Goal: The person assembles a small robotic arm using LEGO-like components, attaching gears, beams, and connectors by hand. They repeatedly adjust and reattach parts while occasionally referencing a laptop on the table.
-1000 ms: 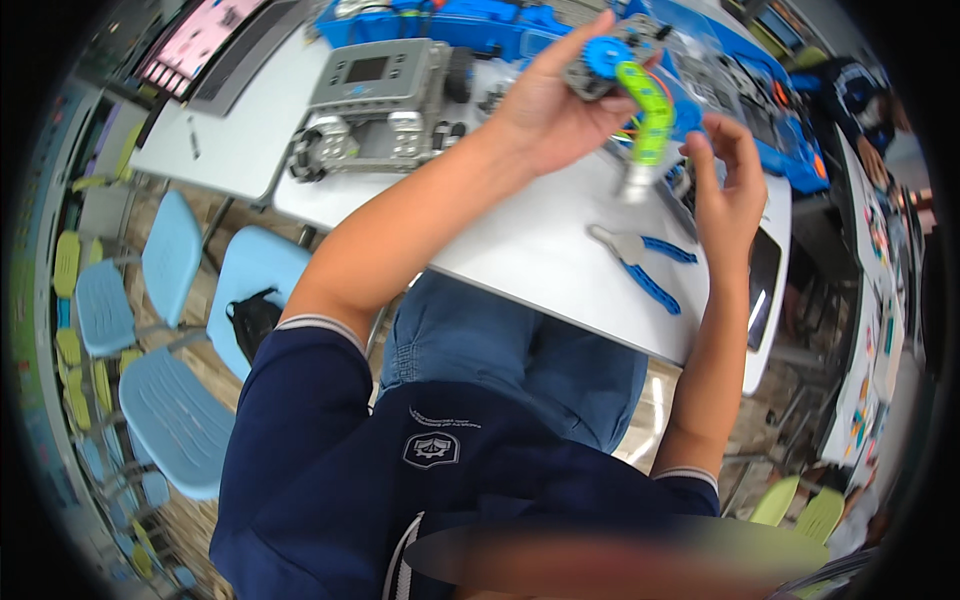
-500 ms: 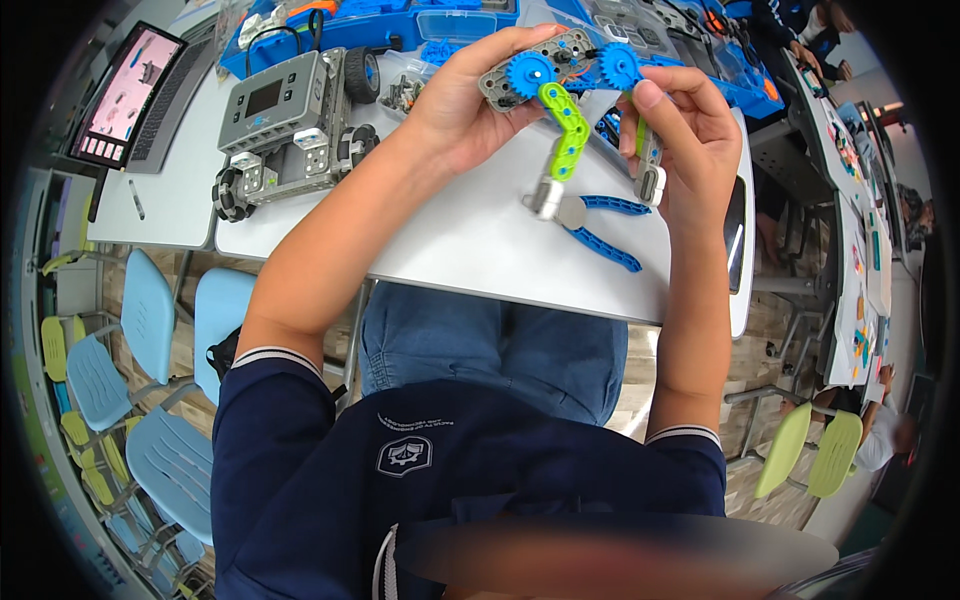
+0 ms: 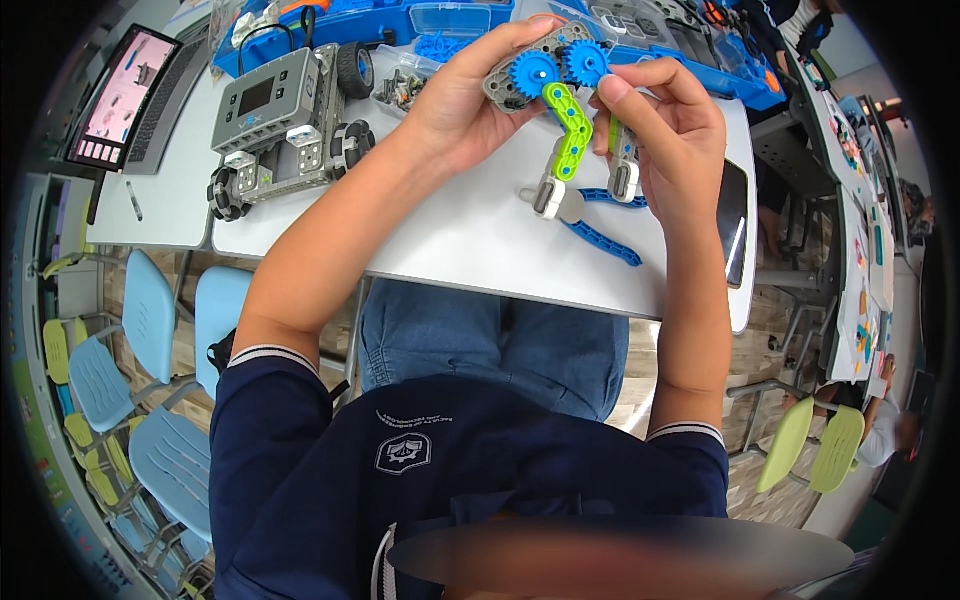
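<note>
Over the white table (image 3: 450, 235), my left hand (image 3: 455, 115) grips a robot claw piece: a grey plate (image 3: 496, 88) carrying a blue gear (image 3: 530, 76), from which a lime-green angled beam (image 3: 572, 135) with a white-and-grey tip hangs. Fingers of my right hand (image 3: 680, 130) are closed on a second claw arm (image 3: 625, 170), mostly hidden by them, with a similar tip. Its blue gear (image 3: 586, 64) sits beside the first gear, in front of the plate; I cannot tell whether it is attached. Below lie blue-handled pliers (image 3: 604, 243), partly covered by the first arm's tip.
A grey wheeled robot base (image 3: 262, 115) stands to the left, with a laptop (image 3: 125, 95) beyond it. Small parts fill a clear tray (image 3: 400, 85). Blue storage boxes (image 3: 700, 75) line the back. A dark phone (image 3: 735, 225) lies near the right edge.
My right hand has moved left with the second claw arm, bringing its blue gear up close to the gear on the plate. The left hand has barely shifted.
</note>
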A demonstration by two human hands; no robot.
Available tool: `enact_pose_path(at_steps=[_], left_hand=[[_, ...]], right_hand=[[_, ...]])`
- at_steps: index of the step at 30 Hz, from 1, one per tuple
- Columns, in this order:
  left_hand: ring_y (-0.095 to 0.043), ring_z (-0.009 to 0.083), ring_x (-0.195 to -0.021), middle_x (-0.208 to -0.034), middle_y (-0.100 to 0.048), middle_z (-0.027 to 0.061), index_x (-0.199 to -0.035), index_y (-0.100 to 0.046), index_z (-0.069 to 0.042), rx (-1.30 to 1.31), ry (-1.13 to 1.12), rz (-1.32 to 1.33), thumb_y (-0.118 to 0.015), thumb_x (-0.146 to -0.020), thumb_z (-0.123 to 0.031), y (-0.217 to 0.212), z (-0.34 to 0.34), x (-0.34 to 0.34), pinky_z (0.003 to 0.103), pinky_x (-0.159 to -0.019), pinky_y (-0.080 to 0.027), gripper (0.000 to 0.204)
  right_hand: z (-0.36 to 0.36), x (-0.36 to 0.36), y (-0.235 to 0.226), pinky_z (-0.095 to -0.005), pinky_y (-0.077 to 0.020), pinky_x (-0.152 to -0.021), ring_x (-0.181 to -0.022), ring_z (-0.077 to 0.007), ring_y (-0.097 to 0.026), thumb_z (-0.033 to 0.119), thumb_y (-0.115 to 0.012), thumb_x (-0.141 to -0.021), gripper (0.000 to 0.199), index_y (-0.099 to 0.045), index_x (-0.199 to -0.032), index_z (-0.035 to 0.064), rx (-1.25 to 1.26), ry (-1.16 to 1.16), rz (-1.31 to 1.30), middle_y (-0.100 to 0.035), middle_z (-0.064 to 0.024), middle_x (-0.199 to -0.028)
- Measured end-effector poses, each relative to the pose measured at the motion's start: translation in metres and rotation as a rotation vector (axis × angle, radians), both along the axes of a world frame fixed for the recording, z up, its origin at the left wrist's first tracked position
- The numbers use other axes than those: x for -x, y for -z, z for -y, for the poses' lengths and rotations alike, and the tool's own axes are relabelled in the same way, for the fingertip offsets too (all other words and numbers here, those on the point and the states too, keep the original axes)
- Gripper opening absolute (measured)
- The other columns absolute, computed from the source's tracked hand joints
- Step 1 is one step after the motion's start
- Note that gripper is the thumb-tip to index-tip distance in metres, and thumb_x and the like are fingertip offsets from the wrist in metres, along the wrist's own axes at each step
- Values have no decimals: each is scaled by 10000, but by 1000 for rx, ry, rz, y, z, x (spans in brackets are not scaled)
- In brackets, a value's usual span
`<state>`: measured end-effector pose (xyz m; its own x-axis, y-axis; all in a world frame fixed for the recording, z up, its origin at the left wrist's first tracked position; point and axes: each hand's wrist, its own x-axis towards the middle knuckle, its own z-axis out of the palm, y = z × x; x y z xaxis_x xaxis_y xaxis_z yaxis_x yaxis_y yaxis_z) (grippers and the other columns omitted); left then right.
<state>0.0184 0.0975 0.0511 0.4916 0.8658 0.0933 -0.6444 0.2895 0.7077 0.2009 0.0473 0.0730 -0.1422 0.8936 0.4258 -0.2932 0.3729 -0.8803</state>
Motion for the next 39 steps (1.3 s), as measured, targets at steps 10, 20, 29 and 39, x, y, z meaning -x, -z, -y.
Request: enact_pose_path(at_steps=[10,20,29,39], left_hand=[[-574,224,-1135,-1201,-602,107,-1278,-505,-74,125,77,342,-690,-918,-351,14,-14,0,360,-1060,-445,490],[-508,260,-1278,-1302,-546,135,-1382,-428,-18,-85,-22,250,-615,-936,-453,19,-19,4,447,-1128,-386,650],[-507,262,-1277,-1314,-533,139,-1346,-407,-37,91,-135,208,-640,-952,-330,13,-15,-4,423,-1151,-383,543],[-479,267,-1320,-1309,-521,189,-1365,-334,21,-47,-39,61,-704,-896,-25,18,-19,1,397,-1208,-319,599]], right_hand=[[-13,-23,-2,-269,-492,-588,-786,-144,-624,242,-542,-1031,351,-580,-1238,-39,-47,25,-117,-639,-71,-966],[-9,-17,1,-312,-530,-648,-747,-194,-649,256,-441,-1062,302,-519,-1211,5,147,-195,-42,-650,-131,-1111],[-8,-9,2,-283,-524,-628,-735,-148,-658,320,-441,-1069,329,-525,-1211,36,323,-32,28,-655,-107,-1080],[-20,-21,7,-238,-517,-590,-764,-111,-678,333,-459,-1065,343,-566,-1184,30,442,-78,58,-726,-104,-965]])
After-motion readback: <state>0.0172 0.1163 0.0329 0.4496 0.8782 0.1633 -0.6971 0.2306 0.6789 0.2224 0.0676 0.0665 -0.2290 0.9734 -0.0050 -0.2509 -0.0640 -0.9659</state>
